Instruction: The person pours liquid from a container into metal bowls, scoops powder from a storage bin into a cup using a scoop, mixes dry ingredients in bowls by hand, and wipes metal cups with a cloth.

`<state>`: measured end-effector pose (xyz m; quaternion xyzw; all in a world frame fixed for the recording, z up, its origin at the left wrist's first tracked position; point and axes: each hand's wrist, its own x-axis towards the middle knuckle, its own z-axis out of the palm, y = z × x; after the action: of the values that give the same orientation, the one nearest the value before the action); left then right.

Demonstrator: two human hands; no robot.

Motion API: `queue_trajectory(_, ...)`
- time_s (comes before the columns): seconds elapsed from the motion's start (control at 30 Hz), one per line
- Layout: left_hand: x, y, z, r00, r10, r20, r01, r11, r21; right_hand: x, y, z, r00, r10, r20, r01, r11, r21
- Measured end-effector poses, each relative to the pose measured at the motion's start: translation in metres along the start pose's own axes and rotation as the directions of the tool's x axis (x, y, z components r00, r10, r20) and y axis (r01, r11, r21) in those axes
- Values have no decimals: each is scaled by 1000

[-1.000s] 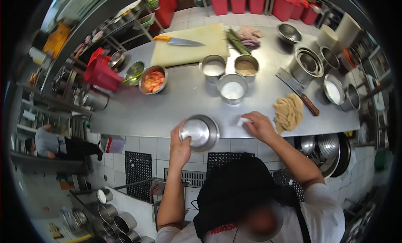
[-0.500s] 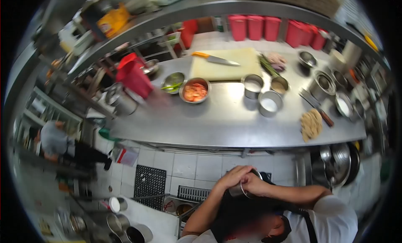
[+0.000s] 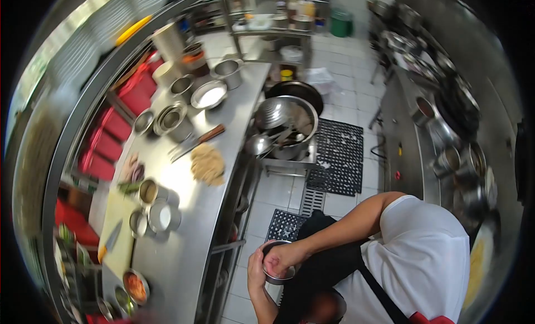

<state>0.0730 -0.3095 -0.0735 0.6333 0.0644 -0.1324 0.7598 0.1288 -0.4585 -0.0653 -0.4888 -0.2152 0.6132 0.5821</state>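
A small round metal bowl [image 3: 280, 279] is held close to my body, over the floor beside the steel table. My left hand [image 3: 257, 270] is wrapped round its left side, gripping the wall. Into the bowl's mouth reaches my right hand [image 3: 280, 259], its fingers curled closed; what they hold, if anything, is hidden. The bowl's contents cannot be made out.
Along the steel table [image 3: 189, 246] lie a beige cloth [image 3: 207, 164], a brown-handled tool [image 3: 212, 133], metal pots [image 3: 164, 217] and a knife [image 3: 111, 240] on a cutting board [image 3: 118, 204]. A large wok [image 3: 312, 115] holds utensils. Stove-side counter [image 3: 415, 101] stands right.
My view and body have turned to the right, toward the aisle between table and stove counter. The bowl stays in my hands; the right hand now reaches inside it.
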Motion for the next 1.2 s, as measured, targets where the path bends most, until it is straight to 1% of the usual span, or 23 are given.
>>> queue_trajectory(0.07,33,3,26,994,3,112,-14,995,96,-37,-1,-29,988,-143,53,149,980,-134)
queue_trajectory(0.13,84,4,57,955,-71,289,35,991,126,-76,3,-61,947,-318,-32,210,693,-689)
queue_trajectory(0.17,103,10,83,914,-188,359,156,981,119,-95,17,-77,921,-384,-57,156,500,-852)
queue_trajectory(0.2,128,9,110,877,-188,442,104,973,207,-114,31,-97,891,-449,-68,71,286,-956)
queue_trajectory(0.23,155,7,139,832,-195,518,46,957,287,-147,16,-108,954,-198,-226,-177,239,-955)
queue_trajectory(0.33,212,7,221,781,-234,579,-70,888,454,-195,31,-159,946,-7,-325,-294,411,-863)
queue_trajectory(0.37,222,14,239,771,-248,587,-49,896,442,-193,82,-188,917,-327,-228,0,573,-819)
queue_trajectory(0.4,237,21,257,762,-250,598,-38,904,426,-216,56,-186,880,-271,-390,-21,798,-602)
queue_trajectory(0.43,251,14,265,779,-233,582,-9,924,382,-241,29,-192,881,-263,-393,167,951,-261)
queue_trajectory(0.47,263,13,271,773,-281,568,107,941,320,-264,11,-203,889,-255,-381,324,937,129)
queue_trajectory(0.53,275,39,294,765,-381,519,347,923,166,-296,-10,-237,890,-260,-375,414,805,426)
queue_trajectory(0.57,288,39,303,811,-310,496,281,950,134,-321,-38,-245,875,-257,-409,374,896,238)
queue_trajectory(0.6,299,36,309,850,-237,470,213,971,105,-333,-48,-268,833,-389,-394,366,921,-137)
queue_trajectory(0.63,312,34,316,881,-167,442,145,986,83,-343,-55,-290,793,-512,-330,319,811,-491)
queue_trajectory(0.67,331,31,327,885,-249,392,266,964,13,-351,-62,-311,762,-605,-231,232,588,-775)
queue_trajectory(0.7,354,27,340,865,-304,398,333,943,-2,-353,-72,-335,895,-359,-266,25,634,-773)
queue_trajectory(0.83,467,27,407,791,-339,509,336,936,101,-361,-68,-435,823,-306,-479,-365,362,-858)
queue_trajectory(0.87,496,28,428,763,-341,549,312,938,148,-365,-49,-466,732,-468,-495,-386,315,-867)
queue_trajectory(1.03,633,49,521,549,-461,698,396,878,269,-449,-133,-560,892,162,-423,-435,566,-700)
queue_trajectory(1.1,679,60,557,443,-539,717,475,819,323,-458,-101,-598,800,-143,-582,-118,915,-387)
queue_trajectory(1.13,706,64,576,405,-535,741,423,828,367,-463,-82,-621,683,-247,-687,110,965,-238)
queue_trajectory(1.17,732,64,594,365,-535,762,372,834,408,-473,-85,-639,625,-182,-759,206,976,-64)
queue_trajectory(1.2,755,65,613,323,-536,780,321,837,443,-487,-89,-650,552,-238,-799,128,971,-201)
